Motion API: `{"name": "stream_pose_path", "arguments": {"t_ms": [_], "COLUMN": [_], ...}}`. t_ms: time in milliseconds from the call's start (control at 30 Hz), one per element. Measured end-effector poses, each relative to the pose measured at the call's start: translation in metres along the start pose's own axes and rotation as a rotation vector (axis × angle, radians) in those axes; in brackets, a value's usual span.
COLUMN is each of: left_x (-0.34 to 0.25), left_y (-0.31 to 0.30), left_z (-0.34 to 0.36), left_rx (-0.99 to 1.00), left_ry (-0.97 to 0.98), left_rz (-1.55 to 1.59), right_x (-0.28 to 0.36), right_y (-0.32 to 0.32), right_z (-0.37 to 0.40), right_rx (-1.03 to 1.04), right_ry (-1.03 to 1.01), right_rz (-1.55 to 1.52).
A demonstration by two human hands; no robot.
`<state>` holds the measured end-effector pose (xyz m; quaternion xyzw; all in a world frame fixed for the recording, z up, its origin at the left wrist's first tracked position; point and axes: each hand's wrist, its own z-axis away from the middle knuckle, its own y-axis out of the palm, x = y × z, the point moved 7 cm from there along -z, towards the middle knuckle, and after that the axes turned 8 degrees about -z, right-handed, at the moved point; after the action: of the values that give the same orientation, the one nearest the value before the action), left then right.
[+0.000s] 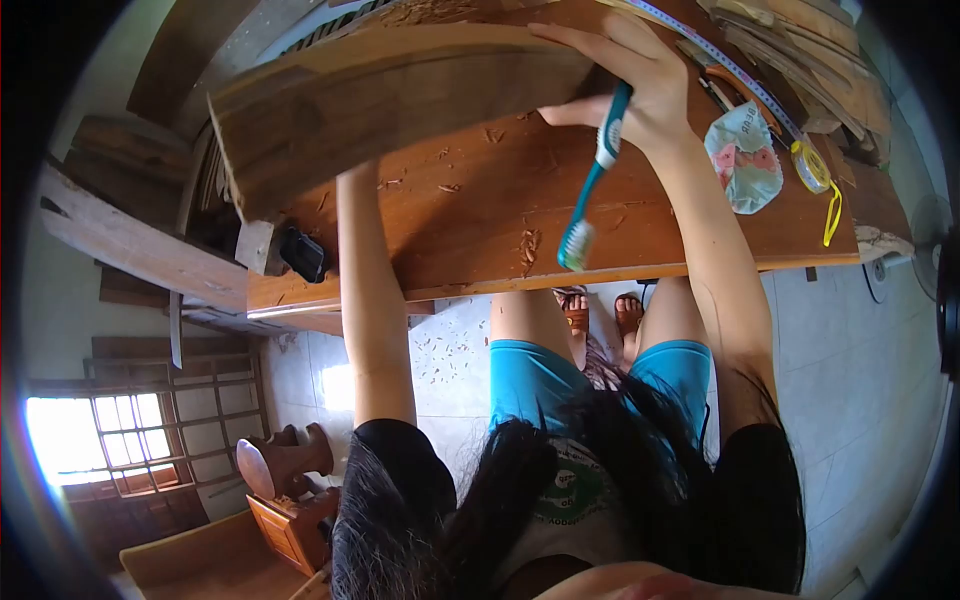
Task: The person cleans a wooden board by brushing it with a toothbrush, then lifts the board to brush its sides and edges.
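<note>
While my right hand (655, 95) is gripping one end of the wooden board (400, 110) between fingers and thumb, a toothbrush (592, 180) is hanging from it bristles-down, probably tucked there to spare setting it aside. My left hand is disappearing behind the board, seemingly supporting it over the table (450, 245), so I cannot tell how those fingers are.

Matt wooden board (400, 110), smooth plastic toothbrush (606, 145)

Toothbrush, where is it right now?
In the head view, right of centre, the toothbrush is in the right hand, by the end of the wooden board.
</note>
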<state>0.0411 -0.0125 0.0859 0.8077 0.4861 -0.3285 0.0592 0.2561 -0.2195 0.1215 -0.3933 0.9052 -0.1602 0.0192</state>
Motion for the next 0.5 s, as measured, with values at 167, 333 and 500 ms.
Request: {"name": "stream_pose_path", "arguments": {"t_ms": [167,333,500], "left_x": [0.0,-0.029,-0.002], "left_y": [0.043,0.076,0.095], "left_z": [-0.008,0.002,0.018], "left_rx": [0.19,0.233,0.229], "left_ry": [-0.127,-0.276,-0.274], "left_rz": [0.102,0.016,-0.144], "right_x": [0.002,0.008,0.01], "right_y": [0.004,-0.001,-0.01], "right_z": [0.004,0.0,-0.006], "right_rx": [-0.032,-0.107,-0.245], "right_ry": [0.02,0.122,0.005], "right_rz": [-0.113,-0.191,-0.128]}}
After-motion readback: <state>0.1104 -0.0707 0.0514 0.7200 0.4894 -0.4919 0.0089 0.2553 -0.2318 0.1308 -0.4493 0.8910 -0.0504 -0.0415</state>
